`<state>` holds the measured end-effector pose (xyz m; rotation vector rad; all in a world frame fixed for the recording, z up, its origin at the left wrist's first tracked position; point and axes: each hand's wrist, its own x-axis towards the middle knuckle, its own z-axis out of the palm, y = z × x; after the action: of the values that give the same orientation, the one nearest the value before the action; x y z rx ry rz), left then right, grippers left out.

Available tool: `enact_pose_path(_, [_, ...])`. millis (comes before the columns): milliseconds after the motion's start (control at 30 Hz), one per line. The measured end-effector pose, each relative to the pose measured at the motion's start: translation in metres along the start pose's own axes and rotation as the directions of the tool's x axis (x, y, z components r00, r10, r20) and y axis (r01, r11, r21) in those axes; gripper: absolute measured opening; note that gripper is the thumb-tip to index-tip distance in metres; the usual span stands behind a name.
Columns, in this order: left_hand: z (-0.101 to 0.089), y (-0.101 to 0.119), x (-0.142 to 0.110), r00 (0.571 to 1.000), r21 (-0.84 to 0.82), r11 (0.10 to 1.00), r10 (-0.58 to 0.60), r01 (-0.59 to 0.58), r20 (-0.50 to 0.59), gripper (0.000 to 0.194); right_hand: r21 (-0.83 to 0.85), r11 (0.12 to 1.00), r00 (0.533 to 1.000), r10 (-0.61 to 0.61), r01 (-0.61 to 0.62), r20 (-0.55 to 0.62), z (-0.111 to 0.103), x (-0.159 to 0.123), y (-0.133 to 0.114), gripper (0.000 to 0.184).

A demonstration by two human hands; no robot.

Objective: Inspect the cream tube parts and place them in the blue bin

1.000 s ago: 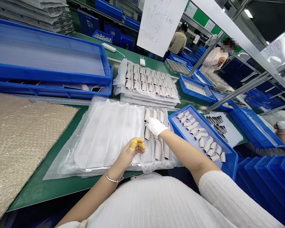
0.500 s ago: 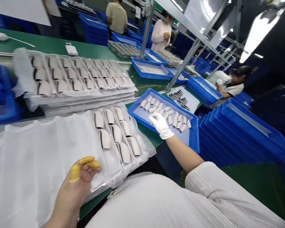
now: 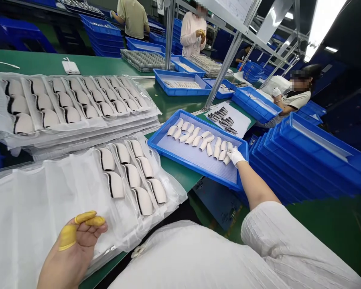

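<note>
My left hand [image 3: 74, 247], with yellow finger cots on the thumb and two fingers, hovers over the white sheet-lined tray [image 3: 33, 208]. Its fingers curl loosely, thumb apart, with nothing between them. At that tray's right side lie several curved white pieces with dark edges [image 3: 116, 184], set in rows. My right hand [image 3: 237, 156], in a white glove, reaches into the right end of a blue tray [image 3: 175, 153]. Its fingers close at the rightmost of several curved white pieces [image 3: 216, 148]; the glove mostly hides that piece.
Behind the front tray stands a stack of filled trays [image 3: 87, 125]. Dark clips or tools lie on a white sheet [image 3: 242, 124]. To the right rises a stack of blue trays [image 3: 303, 160]. A metal post [image 3: 224, 72] stands behind the tray; several people work farther back.
My right hand has moved right across the blue tray, from above its left part down to the pieces at its right end. My left hand stays loosely curled; the view has shifted slightly.
</note>
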<state>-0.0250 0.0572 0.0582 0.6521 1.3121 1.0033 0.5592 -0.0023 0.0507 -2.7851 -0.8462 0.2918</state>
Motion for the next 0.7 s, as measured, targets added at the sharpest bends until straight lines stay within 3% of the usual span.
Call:
enact_pose_path(133, [-0.008,-0.007,0.004,0.997,0.019,0.998,0.051,-0.052,0.065,0.025,-0.031,0.999,0.999,0.011,-0.01,0.033,0.017,0.02,0.003,0.038])
enact_pose_path(267, [-0.014,-0.012,0.007,0.988,-0.008,0.997,0.075,-0.075,0.137,0.035,-0.063,0.998,0.999,-0.004,0.006,0.032,0.014,0.019,0.004,0.03])
enact_pose_path(400, [-0.017,-0.014,0.001,0.974,-0.038,0.99,0.138,-0.133,0.179,0.047,-0.062,0.993,0.993,-0.102,0.105,0.064,-0.016,0.008,0.008,0.017])
enact_pose_path(500, [-0.015,-0.011,-0.008,0.958,0.078,0.976,0.182,-0.203,0.221,0.05,-0.042,0.983,0.983,-0.177,0.179,0.045,-0.053,-0.003,0.002,0.014])
enact_pose_path(600, [-0.003,0.001,-0.02,0.921,0.306,0.887,0.261,-0.347,0.288,0.046,-0.024,0.963,0.963,-0.269,0.268,-0.028,-0.082,-0.03,-0.031,0.013])
enact_pose_path(700, [0.022,0.015,-0.033,0.803,0.485,0.647,0.399,-0.589,0.443,0.042,0.107,0.861,0.867,-0.495,0.497,-0.051,-0.087,-0.086,-0.094,0.015])
